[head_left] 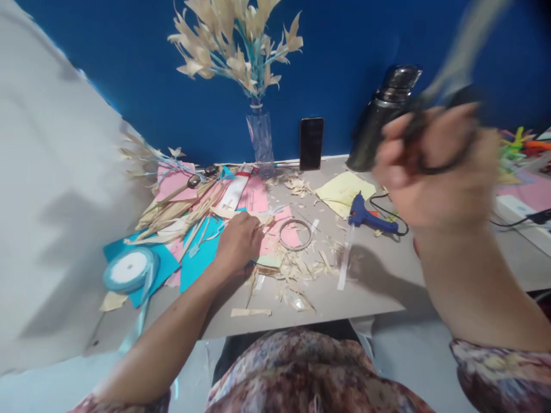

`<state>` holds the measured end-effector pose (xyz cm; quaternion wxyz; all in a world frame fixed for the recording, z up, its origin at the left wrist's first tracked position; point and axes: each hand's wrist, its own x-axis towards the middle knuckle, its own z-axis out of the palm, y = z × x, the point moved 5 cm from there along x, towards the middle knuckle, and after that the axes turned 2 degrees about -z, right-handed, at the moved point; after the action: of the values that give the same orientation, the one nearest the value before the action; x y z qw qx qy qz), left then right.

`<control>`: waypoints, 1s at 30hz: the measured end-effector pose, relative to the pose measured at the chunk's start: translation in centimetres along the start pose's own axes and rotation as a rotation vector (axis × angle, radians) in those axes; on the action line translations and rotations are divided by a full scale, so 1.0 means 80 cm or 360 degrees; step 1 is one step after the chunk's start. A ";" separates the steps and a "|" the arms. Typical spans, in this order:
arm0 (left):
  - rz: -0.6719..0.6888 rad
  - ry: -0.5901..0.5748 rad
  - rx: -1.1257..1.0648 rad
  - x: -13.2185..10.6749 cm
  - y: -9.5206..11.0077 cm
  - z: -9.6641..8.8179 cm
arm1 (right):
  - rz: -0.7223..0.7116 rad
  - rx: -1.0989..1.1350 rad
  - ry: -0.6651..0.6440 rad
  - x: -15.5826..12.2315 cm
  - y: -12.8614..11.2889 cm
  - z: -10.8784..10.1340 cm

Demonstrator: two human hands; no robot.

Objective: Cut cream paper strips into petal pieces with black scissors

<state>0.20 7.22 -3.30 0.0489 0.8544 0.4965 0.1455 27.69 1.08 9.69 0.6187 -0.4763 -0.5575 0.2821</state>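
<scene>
My right hand [443, 160] is raised high on the right, its fingers curled through the dark handles of a pair of scissors [451, 63]. Motion smears the pale blades, which point upward. Low over the table's middle, my left hand [241, 241] has its fingers bent around a pale strip of dried husk [226, 213], which shows on both sides of the knuckles. Pink paper [288, 223] and a roll of tape [295, 235] lie just right of that hand. Husk scraps [301, 267] are scattered in front of the tape.
A blue glue gun [372, 219] with a cord lies right of centre. Behind stand a bottle [260, 137] of husk flowers [245, 46], a phone [311, 143] and a dark flask [374, 126]. A ribbon spool [131, 269] and husk bundle [172, 215] are at left.
</scene>
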 end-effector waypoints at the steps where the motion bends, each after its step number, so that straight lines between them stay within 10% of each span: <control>1: 0.0022 0.0004 -0.0014 0.001 -0.001 -0.002 | -0.0077 0.0105 0.0055 0.004 0.013 0.011; 10: -0.0085 0.0223 -0.0477 -0.003 -0.013 -0.006 | 0.0287 -0.0054 -0.0086 -0.004 0.132 0.054; 18: 0.0430 -0.0195 -0.0401 -0.018 0.032 0.003 | 0.0303 -0.0474 -0.0390 -0.025 0.158 0.061; 25: -0.0094 0.0303 -0.0062 0.005 -0.031 -0.003 | 0.0199 -0.0878 -0.0479 -0.035 0.178 0.074; 30: -0.0184 0.0290 0.0241 0.016 -0.049 0.004 | 0.0240 -0.1005 -0.0608 -0.036 0.178 0.079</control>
<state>-2.43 10.31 -4.22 -0.0528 0.8089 0.5568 0.1815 23.56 5.77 -4.87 0.3036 -0.6221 -0.6858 0.2249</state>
